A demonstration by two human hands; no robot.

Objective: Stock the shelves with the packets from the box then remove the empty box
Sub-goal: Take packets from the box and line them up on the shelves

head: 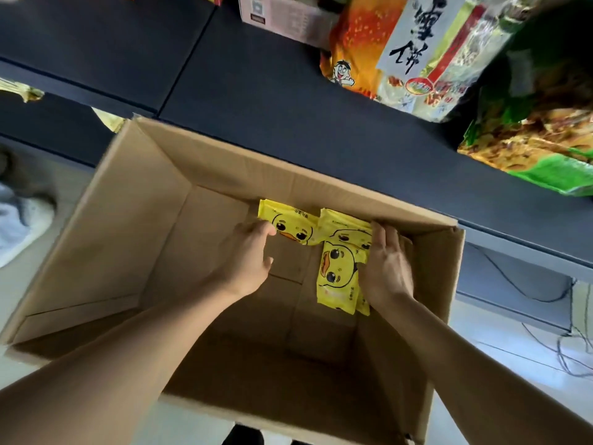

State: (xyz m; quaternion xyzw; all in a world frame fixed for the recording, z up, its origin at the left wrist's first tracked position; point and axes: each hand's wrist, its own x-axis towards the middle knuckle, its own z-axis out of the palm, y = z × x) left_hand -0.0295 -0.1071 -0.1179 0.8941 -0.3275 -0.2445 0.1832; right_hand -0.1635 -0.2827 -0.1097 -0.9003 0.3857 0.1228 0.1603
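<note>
At the far left edge a pale blurred shape (19,220) lies on the light floor (38,303), well apart from the cardboard box (106,226). The box stands open on the floor, its far rim tucked just under the front edge of the dark shelf (263,101). The left half of the box floor is bare cardboard, giving free room from the left wall to the middle.

The left hand (247,255) reaches down into the box, fingers loosely curled, fingertips touching the near left edge of a yellow duck packet (288,224) that lies against the far wall; it grips nothing. Just to the right, a second yellow packet (345,224) lies beside the first, and a third packet (337,277) lies lengthwise below it, overlapping its lower edge. The right hand (386,268) rests with nearly straight fingers along the right edge of these packets, between them and the box's right wall; whether the thumb pinches the third packet I cannot tell.

Above on the right, an orange snack bag (356,43), a pale bag with dark lettering (426,53) and a green bag (539,139) overhang the shelf's front edge. Cables (571,342) trail on the floor beyond the box's right side.
</note>
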